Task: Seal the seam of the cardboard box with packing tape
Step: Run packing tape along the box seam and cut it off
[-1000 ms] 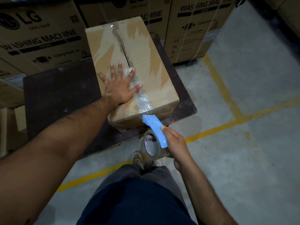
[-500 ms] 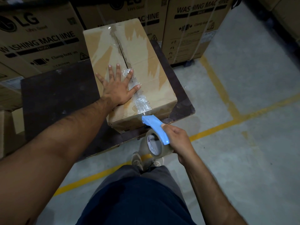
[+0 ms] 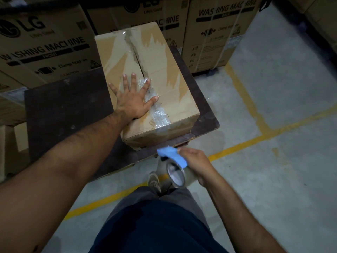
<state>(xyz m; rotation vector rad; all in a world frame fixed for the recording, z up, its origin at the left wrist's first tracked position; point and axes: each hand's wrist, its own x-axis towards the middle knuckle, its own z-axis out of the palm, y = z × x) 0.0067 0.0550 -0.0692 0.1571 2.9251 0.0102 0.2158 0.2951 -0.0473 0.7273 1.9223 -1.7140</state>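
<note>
A brown cardboard box (image 3: 162,73) lies on a dark wooden platform (image 3: 60,106), its centre seam (image 3: 135,53) running away from me. Wrinkled clear tape (image 3: 158,114) covers the near half of the seam and folds over the front edge. My left hand (image 3: 134,99) presses flat on the box top, fingers spread, index finger and thumb on the tape. My right hand (image 3: 195,163) grips a blue tape dispenser (image 3: 171,156) with its brown tape roll (image 3: 176,173), held below the box's near face, off the platform's front edge.
Large printed washing-machine cartons (image 3: 43,44) stand close behind and to the left of the platform, another carton (image 3: 218,30) at back right. Yellow floor lines (image 3: 242,143) cross the grey concrete. My legs and a shoe (image 3: 154,181) are under the dispenser.
My right hand has pulled the dispenser down and toward me, away from the box's front top edge to below its near face. My left hand stays pressed on the tape.
</note>
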